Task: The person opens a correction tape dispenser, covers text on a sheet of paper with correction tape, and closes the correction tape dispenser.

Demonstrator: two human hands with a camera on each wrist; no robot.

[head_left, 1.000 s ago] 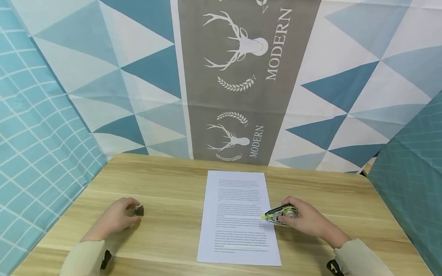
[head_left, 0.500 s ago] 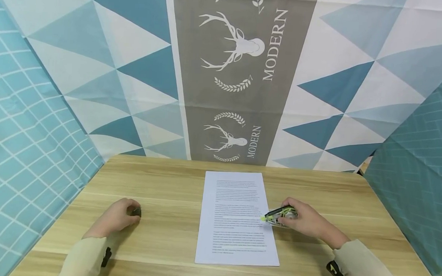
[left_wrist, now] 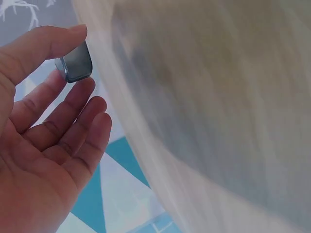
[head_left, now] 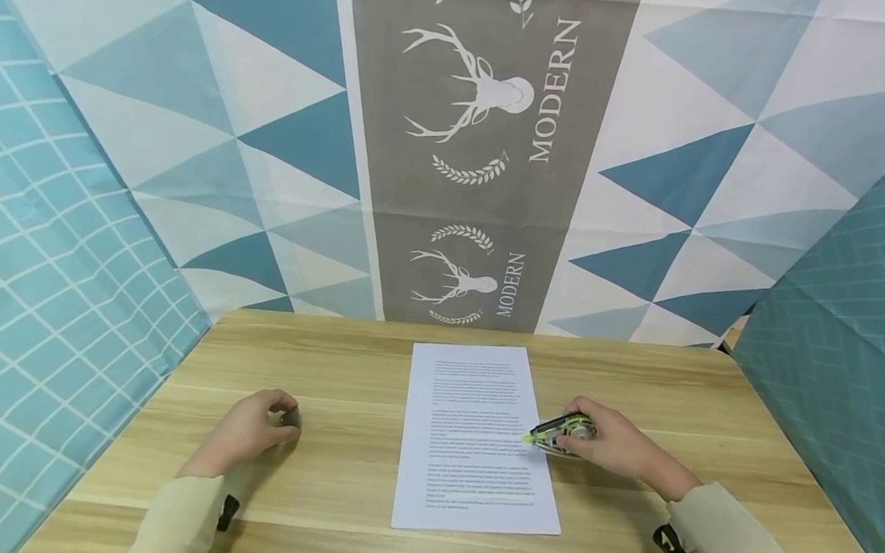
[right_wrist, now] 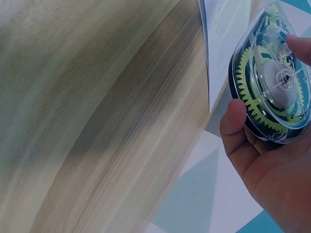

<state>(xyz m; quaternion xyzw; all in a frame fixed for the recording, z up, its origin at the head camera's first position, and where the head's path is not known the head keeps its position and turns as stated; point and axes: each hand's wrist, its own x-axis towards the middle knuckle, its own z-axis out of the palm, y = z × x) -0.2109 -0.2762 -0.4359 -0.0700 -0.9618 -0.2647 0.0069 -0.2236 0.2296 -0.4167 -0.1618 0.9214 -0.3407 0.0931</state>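
My left hand (head_left: 250, 435) is over the left part of the table, pinching a small dark see-through cap (left_wrist: 78, 63) between thumb and forefinger. Its other fingers are loosely bent in the left wrist view. On the right, my right hand (head_left: 617, 446) grips a correction tape (head_left: 558, 434) with a clear case, and green gear teeth show inside it in the right wrist view. The tape's yellow-green tip points left, over the right side of a printed sheet of paper (head_left: 469, 478). Whether the tip touches the paper, I cannot tell.
The sheet lies near the middle of a wooden table (head_left: 341, 488). Patterned cloth (head_left: 469, 194) hangs behind the table, with blue cloth on the left (head_left: 58, 306) and right (head_left: 845, 331) sides. Each sleeve cuff has a dark strap beside it.
My left hand has shifted a little to the right with the cap. The right hand and correction tape stay almost still over the sheet's right side.
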